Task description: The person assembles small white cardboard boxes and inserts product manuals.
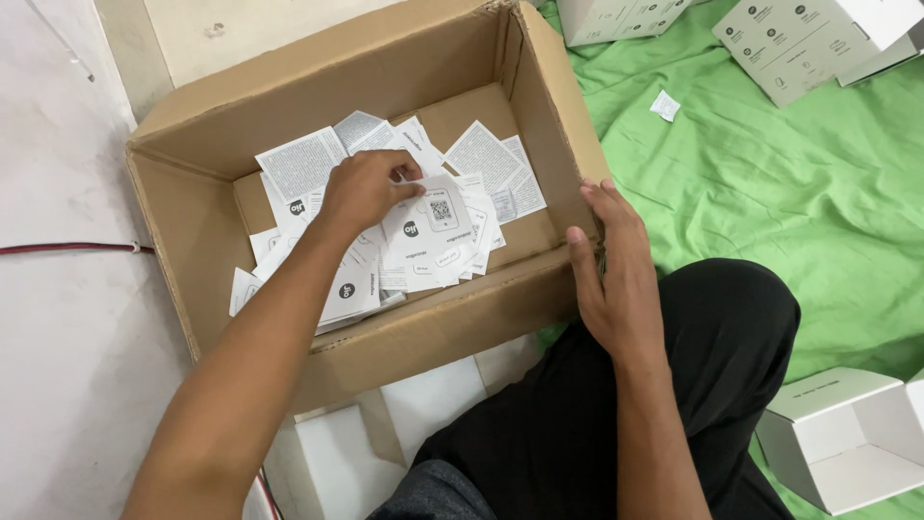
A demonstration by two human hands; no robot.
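The left hand (364,190) is reaching down into the open carton (544,87) and is pinching the top edge of a white leaflet (431,231), thumb and fingertips closing lightly on the paper while the other fingers are curling over it. That leaflet is lying on top of the pile, just at 3 o'clock from the hand, near the middle of the carton floor. The right hand (616,270) is resting flat against the outside of the carton's right wall, at about 4 o'clock from the leaflet; its fingers are lying straight and together, gripping nothing, only steadying the box.

A loose heap of leaflets (308,164) is covering most of the carton floor, spreading from 12 o'clock round to 8 o'clock of the left hand, so judging by that, many are waiting to be picked out and only one is being lifted now. On the green cloth (770,193) white boxes are sitting: two at 1 o'clock (799,39) and an open one (847,433) at 4 o'clock beside the knee. A small sachet (664,105) is lying alone on the cloth.
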